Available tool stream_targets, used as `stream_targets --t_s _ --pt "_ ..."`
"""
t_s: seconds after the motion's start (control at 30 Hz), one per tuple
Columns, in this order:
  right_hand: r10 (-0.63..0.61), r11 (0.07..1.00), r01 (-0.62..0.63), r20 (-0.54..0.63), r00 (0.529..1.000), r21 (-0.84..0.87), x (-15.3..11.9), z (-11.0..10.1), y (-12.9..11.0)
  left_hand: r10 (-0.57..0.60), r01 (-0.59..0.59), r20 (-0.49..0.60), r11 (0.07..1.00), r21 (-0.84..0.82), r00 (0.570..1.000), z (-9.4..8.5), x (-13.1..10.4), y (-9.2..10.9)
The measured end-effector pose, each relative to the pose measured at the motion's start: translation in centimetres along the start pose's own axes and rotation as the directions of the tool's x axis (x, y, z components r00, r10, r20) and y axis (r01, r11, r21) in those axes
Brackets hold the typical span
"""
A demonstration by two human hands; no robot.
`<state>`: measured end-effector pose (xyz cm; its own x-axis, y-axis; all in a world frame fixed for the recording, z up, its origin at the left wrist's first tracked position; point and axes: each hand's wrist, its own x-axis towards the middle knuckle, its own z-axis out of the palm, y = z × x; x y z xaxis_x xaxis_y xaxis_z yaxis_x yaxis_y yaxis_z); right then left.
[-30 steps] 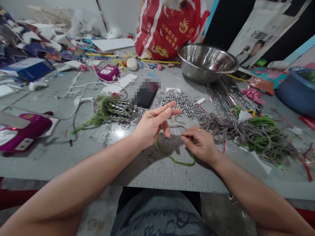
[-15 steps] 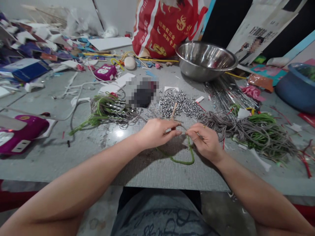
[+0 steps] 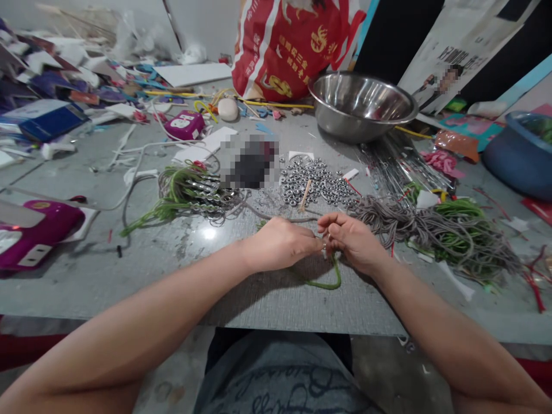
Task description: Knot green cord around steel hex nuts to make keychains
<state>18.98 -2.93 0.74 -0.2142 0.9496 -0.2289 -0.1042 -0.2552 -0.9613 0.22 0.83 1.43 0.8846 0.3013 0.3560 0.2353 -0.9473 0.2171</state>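
Observation:
My left hand (image 3: 287, 244) is closed, its fingertips together at a small shiny piece near my right fingers. My right hand (image 3: 351, 238) pinches at the same spot, fingers curled; the cord ends there are too small to make out. A green cord (image 3: 325, 286) loops below both hands on the table. A grey cord (image 3: 297, 219) runs just behind them. Farther back lies a pile of small silver rings (image 3: 308, 178), with a thin wooden stick (image 3: 306, 194) at its front.
Grey and green cord bundles (image 3: 466, 230) lie at right, a beaded bundle (image 3: 185, 190) at left. Behind stand a steel bowl (image 3: 362, 109) and a red bag (image 3: 284, 52). A purple device (image 3: 47, 230) is at far left, a blue pot (image 3: 521, 152) at far right.
Both hands have shifted slightly down. My left hand has turned and curled more, its fingertips now at the shiny piece. The wooden stick and the grey cord behind the hands show more fully.

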Motion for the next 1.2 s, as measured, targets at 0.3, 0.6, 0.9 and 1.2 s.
stream_targets --t_s 0.3,0.6,0.9,1.2 --pt "0.203 0.946 -0.275 0.347 0.916 0.173 -0.4 -0.1 -0.2 0.275 -0.257 -0.057 0.942 0.216 0.960 -0.7 0.3 1.2" --pt "0.233 0.909 -0.368 0.495 0.837 0.195 -0.9 0.3 -0.6 0.360 -0.312 -0.077 0.882 0.354 0.930 -1.0 0.4 1.7" --pt "0.158 0.975 -0.185 0.198 0.967 0.126 -0.6 0.7 0.1 0.112 -0.124 -0.141 0.989 -0.077 0.984 -0.3 0.5 1.5" --pt "-0.354 0.896 0.337 -0.007 0.935 -0.289 -0.7 0.3 0.0 -0.501 0.420 0.272 0.209 -0.883 0.822 -0.5 1.2 0.9"
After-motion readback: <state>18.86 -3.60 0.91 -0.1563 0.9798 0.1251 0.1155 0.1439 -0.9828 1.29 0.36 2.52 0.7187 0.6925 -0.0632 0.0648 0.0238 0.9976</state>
